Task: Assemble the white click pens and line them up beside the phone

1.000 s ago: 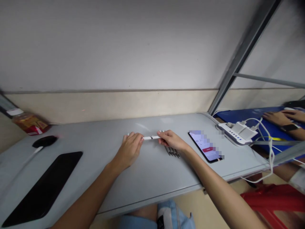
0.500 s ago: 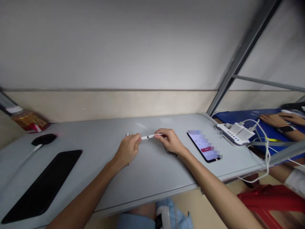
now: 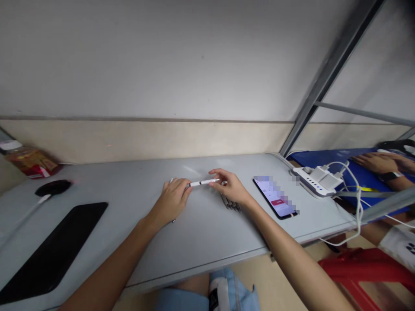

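Observation:
Between my hands, just over the grey desk, is a white pen (image 3: 200,183) with a dark band at its middle, lying nearly level. My left hand (image 3: 174,198) closes on its left end, fingers on top. At its right end, the thumb and fingers of my right hand (image 3: 231,188) pinch it, the forefinger lifted and curved. Beneath the right hand lie several dark and silvery pen-like pieces (image 3: 231,204), partly hidden. Small bits of something thin stick out past the left hand, mostly covered by it.
On the right lie a lit phone (image 3: 275,198) and a power strip (image 3: 316,182) with cables. To the left are a black mat (image 3: 55,250), a black round pad (image 3: 52,188) and a bottle (image 3: 30,162). Another person's hands (image 3: 378,163) rest at the blue desk.
My left hand has flattened over the pen's left end. The right hand's fingers have opened a little, showing more of the pen. The view has shifted slightly.

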Motion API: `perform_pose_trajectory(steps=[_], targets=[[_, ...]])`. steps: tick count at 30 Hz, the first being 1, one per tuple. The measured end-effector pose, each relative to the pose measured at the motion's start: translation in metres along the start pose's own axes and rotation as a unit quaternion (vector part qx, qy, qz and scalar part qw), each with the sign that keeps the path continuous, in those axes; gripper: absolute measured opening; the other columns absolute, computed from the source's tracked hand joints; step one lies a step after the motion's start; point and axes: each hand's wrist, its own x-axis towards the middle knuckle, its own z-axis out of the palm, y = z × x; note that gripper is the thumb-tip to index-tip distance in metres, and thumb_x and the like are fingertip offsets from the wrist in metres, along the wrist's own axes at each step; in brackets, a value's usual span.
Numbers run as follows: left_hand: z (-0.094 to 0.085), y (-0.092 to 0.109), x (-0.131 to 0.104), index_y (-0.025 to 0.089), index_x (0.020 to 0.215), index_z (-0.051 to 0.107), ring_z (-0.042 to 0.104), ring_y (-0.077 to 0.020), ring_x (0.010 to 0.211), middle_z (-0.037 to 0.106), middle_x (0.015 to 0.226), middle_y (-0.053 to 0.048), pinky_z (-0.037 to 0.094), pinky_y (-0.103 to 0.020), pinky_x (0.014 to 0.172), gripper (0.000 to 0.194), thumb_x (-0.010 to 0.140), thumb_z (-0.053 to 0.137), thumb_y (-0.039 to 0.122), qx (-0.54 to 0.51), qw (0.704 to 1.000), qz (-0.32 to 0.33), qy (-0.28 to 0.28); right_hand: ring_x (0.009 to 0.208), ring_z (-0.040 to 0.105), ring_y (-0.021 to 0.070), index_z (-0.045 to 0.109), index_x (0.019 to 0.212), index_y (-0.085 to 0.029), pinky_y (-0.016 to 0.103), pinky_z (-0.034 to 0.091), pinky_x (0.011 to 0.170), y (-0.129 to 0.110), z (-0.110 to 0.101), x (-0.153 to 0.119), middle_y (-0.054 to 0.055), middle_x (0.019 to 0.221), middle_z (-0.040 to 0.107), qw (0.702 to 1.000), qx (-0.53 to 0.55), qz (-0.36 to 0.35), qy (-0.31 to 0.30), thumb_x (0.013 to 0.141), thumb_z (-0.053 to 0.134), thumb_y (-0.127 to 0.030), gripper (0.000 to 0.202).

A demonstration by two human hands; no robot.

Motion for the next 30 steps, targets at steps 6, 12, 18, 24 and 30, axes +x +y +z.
perform_pose_trajectory(steps=[6,12,18,24,30], targets=[[0.0030,-0.0039,0.0002,0.022,0.103,0.053,0.055,-0.0205,0.087,0.062,0.092,-0.004,0.034,-0.035,0.081,0.023,0.099,0.033,0.034,0.006,1.000,0.003,-0.007,0.067,0.051,0.0122,0.065,0.090,-0.018,0.025,0.042,0.066,0.0002,-0.0016,0.0001,0.001,0.080,0.061,0.999,-0.028,-0.020,-0.001,0.085,0.061,-0.036,0.019],[0.0052,-0.0057,0.0005,0.022,0.103,0.050,0.057,-0.0208,0.090,0.063,0.097,-0.004,0.034,-0.037,0.084,0.020,0.099,0.034,0.034,-0.009,1.000,-0.002,-0.012,0.062,0.050,0.0124,0.066,0.081,-0.016,0.025,0.039,0.061,0.0025,-0.0018,0.0007,0.001,0.067,0.058,0.999,-0.040,0.020,-0.017,0.090,0.053,-0.039,0.027],[0.0045,-0.0047,0.0004,0.022,0.098,0.051,0.056,-0.0199,0.086,0.063,0.092,-0.003,0.033,-0.036,0.081,0.025,0.100,0.030,0.034,-0.002,1.000,-0.008,-0.025,0.073,0.055,0.0133,0.065,0.099,-0.018,0.025,0.042,0.066,0.0037,-0.0009,0.0006,0.003,0.084,0.064,0.999,-0.044,-0.015,-0.001,0.083,0.064,-0.035,0.023],[0.0009,-0.0018,0.0007,0.021,0.093,0.055,0.054,-0.0190,0.085,0.063,0.090,-0.003,0.030,-0.035,0.078,0.031,0.101,0.027,0.034,0.005,1.000,-0.007,-0.018,0.070,0.054,0.0132,0.067,0.087,-0.017,0.025,0.041,0.066,0.0015,-0.0008,-0.0009,0.002,0.079,0.064,0.996,-0.082,-0.040,-0.006,0.087,0.057,-0.028,0.015],[-0.0004,-0.0026,-0.0006,0.022,0.093,0.056,0.052,-0.0197,0.084,0.062,0.085,-0.002,0.030,-0.034,0.077,0.033,0.101,0.026,0.033,0.010,1.000,-0.014,-0.011,0.073,0.057,0.0143,0.068,0.101,-0.018,0.027,0.043,0.069,0.0006,0.0007,-0.0012,0.003,0.083,0.067,0.996,-0.087,-0.023,-0.005,0.090,0.055,-0.034,0.022]])
